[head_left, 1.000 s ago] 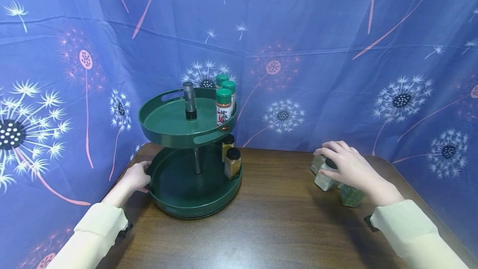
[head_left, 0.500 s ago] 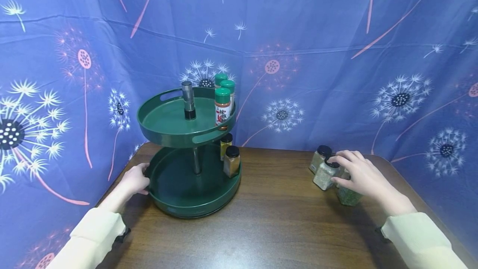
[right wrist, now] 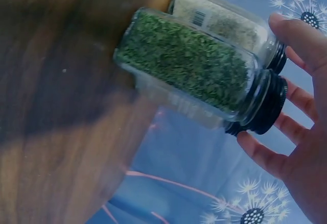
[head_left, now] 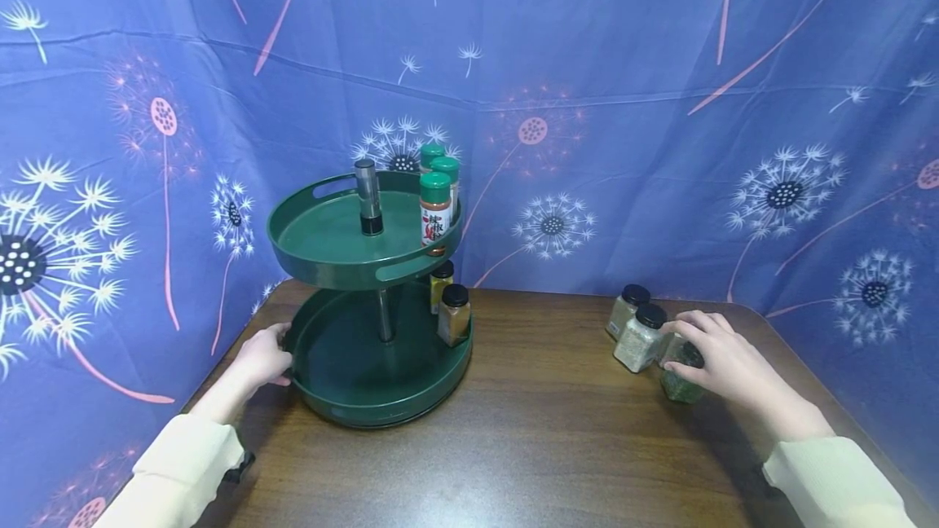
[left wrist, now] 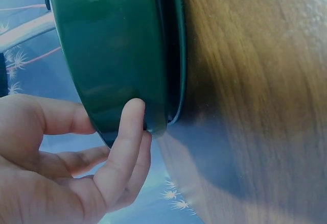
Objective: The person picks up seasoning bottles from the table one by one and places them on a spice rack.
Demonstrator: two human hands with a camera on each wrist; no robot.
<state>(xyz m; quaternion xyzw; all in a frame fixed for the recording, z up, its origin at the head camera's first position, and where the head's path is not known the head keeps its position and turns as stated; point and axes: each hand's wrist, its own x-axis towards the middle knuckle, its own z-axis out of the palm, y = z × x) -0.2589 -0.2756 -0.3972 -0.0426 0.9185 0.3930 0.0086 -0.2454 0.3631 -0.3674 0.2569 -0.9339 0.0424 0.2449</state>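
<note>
On the left stands a dark green two-tier turntable rack (head_left: 381, 410). My left hand (head_left: 262, 357) grips the lower tray's rim, thumb and fingers on either side of its wall (left wrist: 110, 45). At the right, my right hand (head_left: 726, 357) hovers with spread fingers around the black lid of a glass jar of green dried herbs (right wrist: 184, 60). In the right wrist view the thumb stands apart from that lid, and the other fingertips are right beside it. A jar of pale seasoning (head_left: 638, 345) stands just left of this hand, with another spice jar (head_left: 623, 314) behind it.
Green-capped spice bottles (head_left: 436, 218) stand on the upper tray's right side. Two black-lidded jars, one brown (head_left: 455, 320) and one yellow (head_left: 438, 290), sit on the lower tray. A patterned blue cloth (head_left: 587, 63) surrounds the wooden table (head_left: 543, 422).
My right hand has moved right and toward me, from over the pale jars to the green herb jar. The left hand stays on the lower tray's rim.
</note>
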